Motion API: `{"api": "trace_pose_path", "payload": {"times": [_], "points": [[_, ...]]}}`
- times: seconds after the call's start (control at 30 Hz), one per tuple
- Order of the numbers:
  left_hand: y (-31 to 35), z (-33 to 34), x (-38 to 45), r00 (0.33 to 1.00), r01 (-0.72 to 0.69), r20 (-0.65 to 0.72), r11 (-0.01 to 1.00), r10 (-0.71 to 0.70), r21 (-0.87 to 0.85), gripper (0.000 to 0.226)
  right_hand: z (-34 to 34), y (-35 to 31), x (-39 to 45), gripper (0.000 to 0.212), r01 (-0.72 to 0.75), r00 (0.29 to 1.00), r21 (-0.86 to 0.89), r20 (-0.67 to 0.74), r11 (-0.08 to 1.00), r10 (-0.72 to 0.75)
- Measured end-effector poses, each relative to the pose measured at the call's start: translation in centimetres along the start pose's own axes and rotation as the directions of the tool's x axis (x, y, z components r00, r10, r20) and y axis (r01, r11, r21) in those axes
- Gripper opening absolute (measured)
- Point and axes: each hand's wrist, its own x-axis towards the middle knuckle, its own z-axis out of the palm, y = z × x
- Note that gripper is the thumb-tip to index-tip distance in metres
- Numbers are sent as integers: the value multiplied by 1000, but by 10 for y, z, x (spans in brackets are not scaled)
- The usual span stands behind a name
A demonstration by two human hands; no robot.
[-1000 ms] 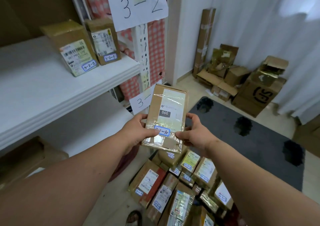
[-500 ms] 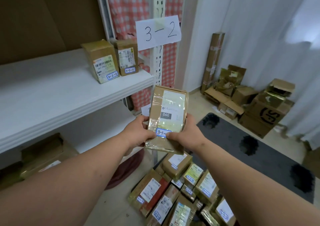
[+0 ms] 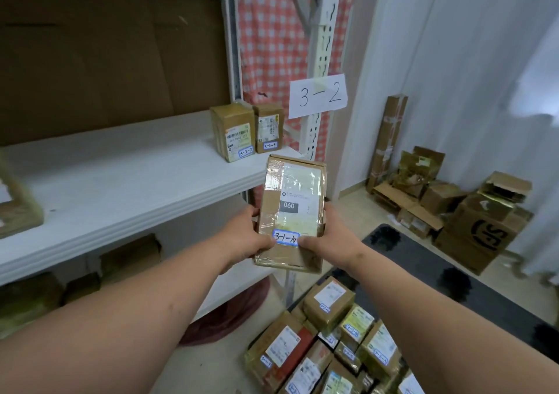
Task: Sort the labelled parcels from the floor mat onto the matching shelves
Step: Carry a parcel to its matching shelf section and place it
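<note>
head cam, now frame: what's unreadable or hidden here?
- Lower shelf, head view: its sign is hidden behind the held parcel, so no shelf number shows.
- Held parcel: address print too small; only "060" and "3-1-10" read.
- Floor parcels: blue tags mostly too small; pile cut off by the bottom edge.
- Left hand, right hand: fingers behind the parcel hidden.
- Box at left edge: cut off, blurred.

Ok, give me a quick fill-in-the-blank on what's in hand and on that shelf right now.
1. The held parcel carries a blue-edged label reading ____.
2. The paper sign on the upright reads ____.
3. ____ parcels stand under that sign on the white shelf.
4. The black patch on the held parcel reads ____.

Missing: 3-1-10; 3-2; Two; 060
</note>
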Motion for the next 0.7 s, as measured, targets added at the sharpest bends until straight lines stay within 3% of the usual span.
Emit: {"api": "trace_pose_path", "payload": {"times": [0.17, 0.33, 0.5, 0.6, 0.7], "points": [[-18, -46, -52, 993, -45, -101, 991, 58, 127, 54, 40, -41, -29, 81, 18, 1000, -38, 16, 999, -17], [-34, -91, -111, 975, -67, -193, 969, 114, 237, 30, 84, -83, -63, 77, 80, 996, -45, 51, 996, -78], [-55, -132, -147, 961, 5, -267, 959, 74, 284, 47, 121, -117, -81, 60, 136, 984, -5, 120, 991, -135], [-64, -156, -163, 940, 29, -334, 965, 62, 260, 38, 137, -140, -79, 43, 208, 962, -6, 184, 978, -203], [-74, -179, -177, 907, 67, -417, 963, 51, 263, 36, 152, -163, -75, 65, 219, 937, 8, 277, 976, -212]]}}
